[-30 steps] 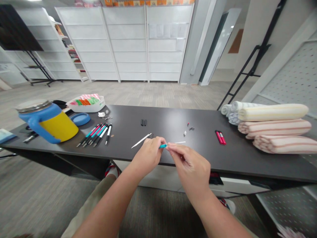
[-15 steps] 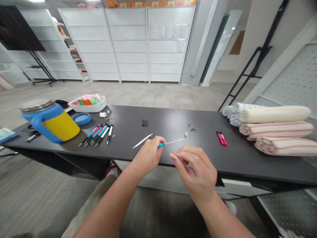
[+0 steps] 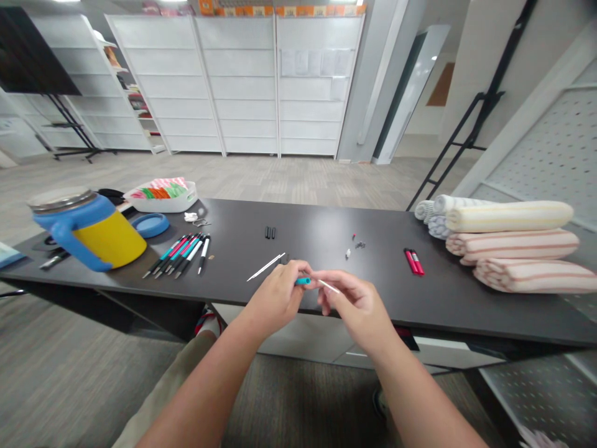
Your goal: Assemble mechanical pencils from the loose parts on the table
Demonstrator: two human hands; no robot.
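My left hand (image 3: 280,291) is closed round a teal pen barrel (image 3: 303,281), whose open end points right. Between the thumb and fingers of my right hand (image 3: 357,302) is a thin white pen refill (image 3: 329,287). The fingertips of both hands meet just above the table's front edge. More white refills (image 3: 265,266) lie just beyond my left hand, near small dark pieces partly hidden by it. Farther back are black pen clips (image 3: 270,233). Ahead of my right hand lie a small white part (image 3: 347,254), small springs (image 3: 360,245) and a tiny red piece (image 3: 353,236).
On the dark table (image 3: 308,218), several pens (image 3: 180,255) lie left, beside a blue-yellow mug (image 3: 100,233), a blue lid (image 3: 150,225) and a white basket (image 3: 170,202). Two red barrels (image 3: 413,261) lie right, before rolled towels (image 3: 517,242).
My right hand has moved left to meet my left hand and now holds the white refill. The refill no longer sticks out of the teal barrel. The view has shifted slightly.
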